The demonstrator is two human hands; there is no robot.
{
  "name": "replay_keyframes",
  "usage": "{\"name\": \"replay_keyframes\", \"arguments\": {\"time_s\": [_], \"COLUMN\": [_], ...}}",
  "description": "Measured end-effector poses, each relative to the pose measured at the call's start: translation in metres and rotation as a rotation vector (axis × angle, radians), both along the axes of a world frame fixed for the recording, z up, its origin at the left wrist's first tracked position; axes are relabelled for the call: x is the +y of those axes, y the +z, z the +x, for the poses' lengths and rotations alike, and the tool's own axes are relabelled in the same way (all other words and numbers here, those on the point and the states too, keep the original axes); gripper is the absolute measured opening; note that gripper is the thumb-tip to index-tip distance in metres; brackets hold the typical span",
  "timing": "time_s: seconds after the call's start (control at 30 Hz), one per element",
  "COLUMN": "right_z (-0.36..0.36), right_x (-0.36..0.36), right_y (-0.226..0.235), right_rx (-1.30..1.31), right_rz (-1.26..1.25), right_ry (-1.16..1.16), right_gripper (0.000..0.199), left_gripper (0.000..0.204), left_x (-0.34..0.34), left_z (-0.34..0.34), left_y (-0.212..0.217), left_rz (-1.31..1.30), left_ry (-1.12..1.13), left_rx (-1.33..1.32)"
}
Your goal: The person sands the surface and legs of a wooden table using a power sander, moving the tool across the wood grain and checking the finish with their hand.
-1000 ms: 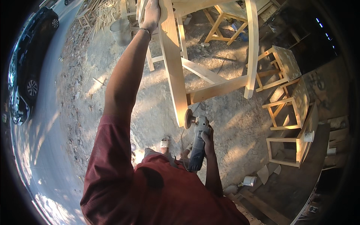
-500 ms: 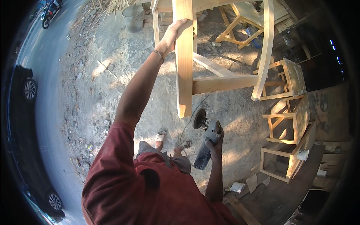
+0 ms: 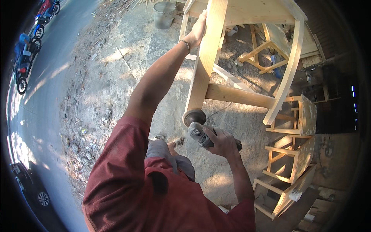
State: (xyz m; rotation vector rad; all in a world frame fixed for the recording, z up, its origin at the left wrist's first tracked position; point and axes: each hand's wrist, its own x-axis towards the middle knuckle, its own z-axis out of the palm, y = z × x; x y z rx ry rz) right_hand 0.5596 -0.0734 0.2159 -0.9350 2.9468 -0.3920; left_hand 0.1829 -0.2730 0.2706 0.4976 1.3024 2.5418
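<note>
A pale wooden furniture frame, chair-like in shape, stands before me with a curved leg (image 3: 292,69) on its right side and a crossbar (image 3: 241,95) between the legs. Around the edge of its straight left leg (image 3: 208,58) my left hand (image 3: 198,31) is closed; part of the fingers is hidden behind the wood. My right hand (image 3: 223,142) grips an angle grinder (image 3: 199,134). The grinder's round sanding disc (image 3: 194,116) is at the near end of the straight leg and appears to touch it.
Several small wooden frames (image 3: 288,156) line the right side, one with a white cup (image 3: 295,195) against it. Another frame (image 3: 266,48) and a grey bucket (image 3: 164,14) stand farther back. Motorbikes (image 3: 27,58) and a dark car (image 3: 33,193) are on the road at left.
My right hand has raised the grinder and turned it, bringing its disc to the leg's near end. The wooden frame now appears tilted. My feet have shifted; more motorbikes are on the road.
</note>
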Motion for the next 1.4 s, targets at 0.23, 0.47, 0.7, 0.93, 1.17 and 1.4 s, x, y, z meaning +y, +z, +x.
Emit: {"name": "replay_keyframes", "arguments": {"time_s": [0.23,0.47,0.7,0.93,1.17,1.4], "right_z": [-0.017,-0.040,-0.121,-0.087,-0.077,-0.093], "right_x": [0.010,0.001,0.002,0.007,0.002,-0.011], "right_y": [0.003,0.018,0.082,0.060,0.049,0.050], "right_rx": [-0.058,-0.078,0.158,0.048,0.000,0.094], "right_rz": [0.156,0.106,-0.128,-0.063,0.077,-0.086], "right_ry": [0.106,0.134,-0.012,0.075,0.154,0.038], "right_gripper": [0.087,0.093,0.088,0.083,0.085,0.086], "left_gripper": [0.059,0.058,0.060,0.057,0.051,0.068], "left_x": [0.006,0.010,0.006,0.011,-0.004,-0.001], "left_z": [-0.027,-0.031,-0.021,-0.016,-0.019,-0.010], "left_y": [-0.018,-0.015,-0.004,0.018,0.018,0.017], "left_rz": [0.036,0.050,0.091,0.104,0.054,-0.070], "left_ry": [0.118,0.114,0.075,0.094,-0.005,0.048], "left_rx": [0.039,-0.045,-0.117,-0.194,-0.150,-0.042]}}
